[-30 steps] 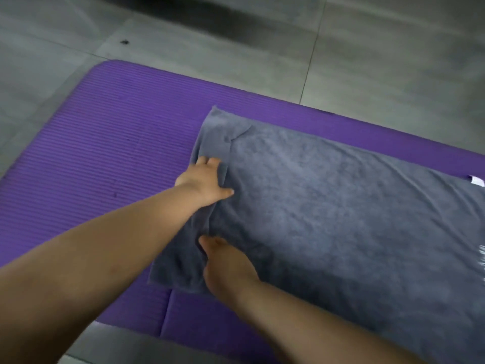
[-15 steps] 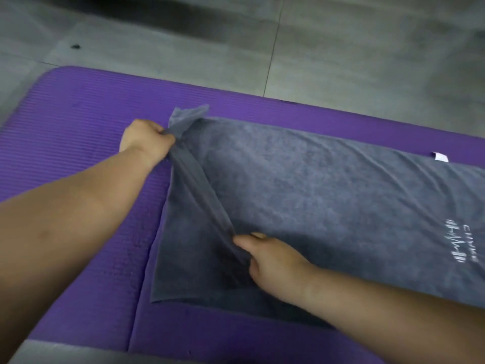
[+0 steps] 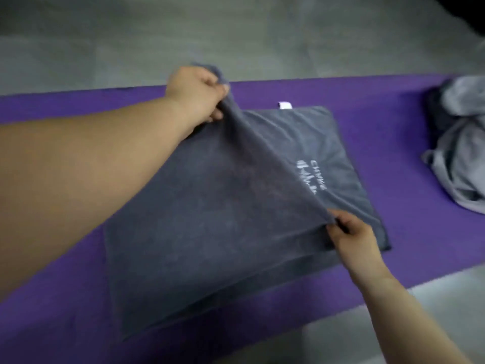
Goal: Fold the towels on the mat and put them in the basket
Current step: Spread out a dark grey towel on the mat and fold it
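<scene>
Purple mat (image 3: 393, 101) bears dark towel (image 3: 210, 219) (edge lifted), pale crumpled towels (image 3: 462, 153) lying apart.

Grey floor (image 3: 262, 35), dark obj (image 3: 469, 9) top-rt corner

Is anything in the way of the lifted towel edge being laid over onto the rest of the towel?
Nothing visible. The left hand and right hand pinch the edge of the grey towel; the layer beneath is bare, and the crumpled pale cloth lies apart on the mat.
</scene>
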A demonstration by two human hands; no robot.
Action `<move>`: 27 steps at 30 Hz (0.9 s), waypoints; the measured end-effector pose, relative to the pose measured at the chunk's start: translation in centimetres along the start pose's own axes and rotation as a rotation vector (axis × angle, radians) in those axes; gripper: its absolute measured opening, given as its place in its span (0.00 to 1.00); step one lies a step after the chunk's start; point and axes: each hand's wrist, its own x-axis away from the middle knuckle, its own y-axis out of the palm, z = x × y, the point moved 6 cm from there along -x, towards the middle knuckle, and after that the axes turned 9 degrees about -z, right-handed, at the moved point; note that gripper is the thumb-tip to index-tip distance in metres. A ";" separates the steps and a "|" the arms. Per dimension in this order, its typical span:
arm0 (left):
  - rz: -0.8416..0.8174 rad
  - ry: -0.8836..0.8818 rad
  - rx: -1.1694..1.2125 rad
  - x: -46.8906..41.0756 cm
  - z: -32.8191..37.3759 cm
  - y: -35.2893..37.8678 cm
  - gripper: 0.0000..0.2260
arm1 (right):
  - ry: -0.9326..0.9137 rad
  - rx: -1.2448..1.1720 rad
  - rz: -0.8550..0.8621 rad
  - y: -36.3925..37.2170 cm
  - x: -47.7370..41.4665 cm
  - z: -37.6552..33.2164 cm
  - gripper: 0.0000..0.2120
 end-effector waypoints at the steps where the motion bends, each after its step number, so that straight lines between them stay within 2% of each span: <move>1: -0.075 0.047 0.045 0.0 1.7 3.0 0.08 | 0.042 -0.024 0.072 -2.1 -0.5 1.6 0.17; 2: -0.150 0.086 0.044 0.6 2.9 5.4 0.04 | 0.077 -0.046 0.135 -3.6 -1.1 3.0 0.17; 4: -0.356 0.126 -0.035 2.6 3.0 10.9 0.15 | 0.165 -0.090 0.249 -7.4 -2.1 6.0 0.17; 7: -0.610 0.116 -0.284 8.6 -3.0 14.7 0.18 | 0.241 -0.063 0.302 -10.0 -3.0 8.7 0.12; 9: -0.582 0.310 -0.553 12.6 -6.5 14.3 0.19 | 0.286 -0.026 0.315 -10.6 -3.6 10.3 0.11; 11: -0.556 0.456 -0.718 15.7 -10.1 13.5 0.21 | 0.345 -0.005 0.312 -10.5 -3.8 11.7 0.07; 13: -0.573 0.509 -0.845 17.8 -12.9 12.8 0.25 | 0.385 -0.047 0.317 -10.3 -3.3 12.3 0.07; 16: -0.717 0.508 -0.921 19.4 -15.9 12.8 0.40 | 0.420 -0.108 0.300 -10.4 -2.3 12.8 0.04; 17: -0.705 0.518 -0.930 19.4 -16.1 12.7 0.41 | 0.436 -0.105 0.280 -10.5 -1.9 12.8 0.04; 18: -0.683 0.536 -0.930 19.3 -16.2 12.5 0.41 | 0.459 -0.097 0.270 -10.5 -1.6 13.1 0.09; 20: -0.639 0.611 -0.897 19.6 -15.9 12.6 0.35 | 0.496 -0.091 0.300 -10.6 -1.0 13.7 0.14; 23: -0.495 0.764 -0.874 20.2 -15.4 12.5 0.15 | 0.526 -0.106 0.405 -11.0 -0.7 13.9 0.10; 25: -0.426 0.792 -0.869 20.6 -15.3 12.2 0.16 | 0.530 -0.013 0.400 -10.9 -0.7 13.6 0.04; 27: -0.373 0.808 -0.892 21.0 -15.5 11.7 0.16 | 0.536 0.253 0.304 -10.7 -0.7 12.9 0.12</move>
